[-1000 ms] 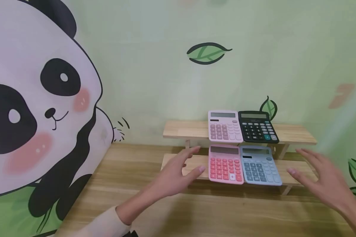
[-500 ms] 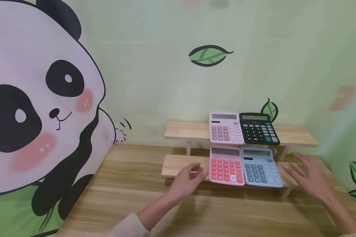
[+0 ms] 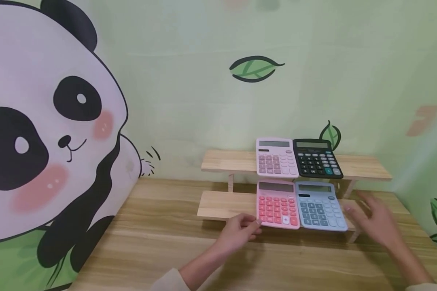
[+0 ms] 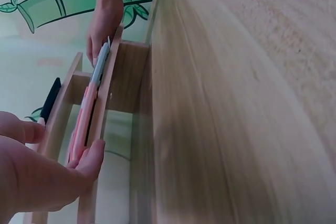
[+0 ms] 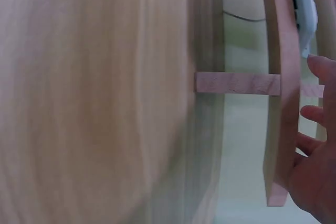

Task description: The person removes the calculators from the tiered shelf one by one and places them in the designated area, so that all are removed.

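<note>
Side by side on the lower shelf (image 3: 227, 205) lie a pink calculator (image 3: 276, 192) and a light blue calculator (image 3: 317, 205). My left hand (image 3: 234, 234) holds the pink calculator's front left corner, thumb at its edge and fingers curled close. In the left wrist view, that hand's fingers come round the end of the pink calculator (image 4: 83, 121). Just right of the blue calculator, my right hand (image 3: 378, 222) has its thumb by the side edge and its other fingers loosely extended. In the right wrist view, a fingertip is at the blue calculator's (image 5: 305, 14) corner; contact is unclear.
Behind and higher, the upper shelf (image 3: 227, 161) carries a pale pink calculator (image 3: 276, 143) and a black calculator (image 3: 313, 149). The wooden stand sits on a wood-grain table (image 3: 160, 226), against a green wall with a painted panda (image 3: 83, 161) and leaves.
My left hand has moved down and right to the pink calculator's corner, its fingers curling. My right hand has moved left and down towards the blue calculator. The calculators stay in place.
</note>
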### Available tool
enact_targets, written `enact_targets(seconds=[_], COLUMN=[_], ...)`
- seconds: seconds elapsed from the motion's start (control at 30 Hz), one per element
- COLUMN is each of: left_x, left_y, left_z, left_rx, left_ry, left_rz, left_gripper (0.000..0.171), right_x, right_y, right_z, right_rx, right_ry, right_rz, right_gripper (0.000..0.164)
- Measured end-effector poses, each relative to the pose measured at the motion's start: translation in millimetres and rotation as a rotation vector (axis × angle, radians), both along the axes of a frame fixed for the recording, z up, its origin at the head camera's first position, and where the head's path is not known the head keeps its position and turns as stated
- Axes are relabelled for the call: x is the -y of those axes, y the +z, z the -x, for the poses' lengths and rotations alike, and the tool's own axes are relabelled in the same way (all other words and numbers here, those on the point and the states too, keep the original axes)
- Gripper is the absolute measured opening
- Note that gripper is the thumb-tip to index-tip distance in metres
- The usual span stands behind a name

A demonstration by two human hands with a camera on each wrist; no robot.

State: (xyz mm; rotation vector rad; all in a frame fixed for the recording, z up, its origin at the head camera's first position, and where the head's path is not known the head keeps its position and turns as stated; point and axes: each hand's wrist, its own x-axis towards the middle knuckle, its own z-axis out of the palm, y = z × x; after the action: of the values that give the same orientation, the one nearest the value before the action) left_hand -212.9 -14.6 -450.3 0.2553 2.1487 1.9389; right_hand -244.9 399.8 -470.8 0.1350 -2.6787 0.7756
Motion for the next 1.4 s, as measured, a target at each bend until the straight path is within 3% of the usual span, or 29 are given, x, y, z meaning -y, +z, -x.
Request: enact_targets(seconds=[0.17,0.3,0.9,1.07,1.4], left_x=[-2.9,-6.6,-14.2,-10.8,6.1], left_y=[-9.5,-13.6,-20.2,-18.9,-17.3], left_z=[0.4,3.1,13.5,12.4,3.5], left_rx=[0.04,0.064,0.085,0.122,0.27], left_ry=[0.066,0.101,0.189,0.153,-0.048], left_rz=[-0.13,-0.206,-0.227,-0.26,-0.341], left_gripper=[0.037,0.035,0.022,0.027,0.041], right_x=[6.1,5.2,2.4,2.9,1.9], right_y=[-7.1,-7.0,-6.8,-7.0,-8.0], right_z=[2.2,1.0,-2.7,-2.5,-3.6], right_rx=[-0.04,-0.052,-0.038,-0.036,-0.046], right_ry=[0.002,0.001,-0.029,-0.026,-0.028], right_rz=[-0.107,-0.102,-0.119,-0.114,-0.126], right_gripper=[0.066,0.063,0.062,0.062,0.06])
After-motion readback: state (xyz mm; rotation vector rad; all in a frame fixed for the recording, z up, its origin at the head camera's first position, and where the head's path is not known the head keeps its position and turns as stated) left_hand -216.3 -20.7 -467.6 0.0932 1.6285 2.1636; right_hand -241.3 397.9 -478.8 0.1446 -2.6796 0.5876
